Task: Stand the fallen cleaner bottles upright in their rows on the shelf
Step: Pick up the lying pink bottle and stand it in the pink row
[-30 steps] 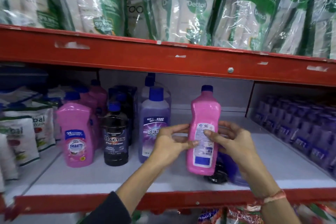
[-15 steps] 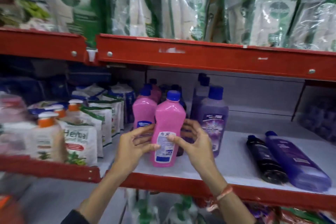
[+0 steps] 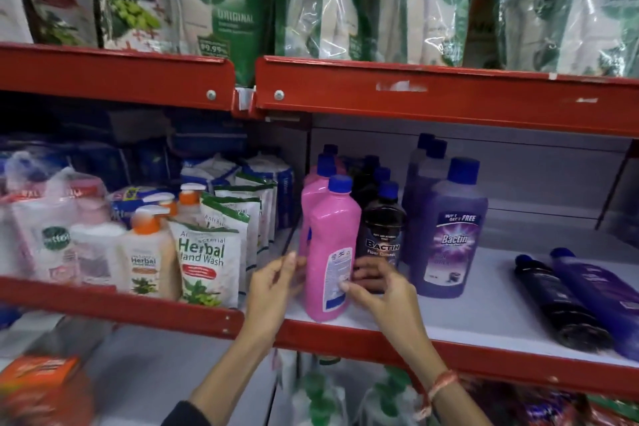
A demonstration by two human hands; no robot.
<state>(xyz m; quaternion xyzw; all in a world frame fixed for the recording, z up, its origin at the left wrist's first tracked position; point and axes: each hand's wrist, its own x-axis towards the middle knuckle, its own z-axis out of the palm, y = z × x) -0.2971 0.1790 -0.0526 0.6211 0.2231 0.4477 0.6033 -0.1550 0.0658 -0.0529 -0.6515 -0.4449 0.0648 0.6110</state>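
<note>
Lower centre: left hand [image 3: 273, 282] and right hand [image 3: 378, 290] flank upright pink bottle [image 3: 330, 252] at shelf [image 3: 484, 315] front edge, fingers loosely curled, touching its sides (grip looks light). Best nudged back square into pink row, label forward. Blue cap, back label showing. Right of frame: black bottle [image 3: 560, 304], purple bottle [image 3: 601, 297] lying flat.

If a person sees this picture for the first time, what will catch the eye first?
First, the pink bottle standing upright at the shelf's front edge, with the left hand and right hand on either side of it. Next, the black bottle and purple bottle lying flat at the right.
</note>
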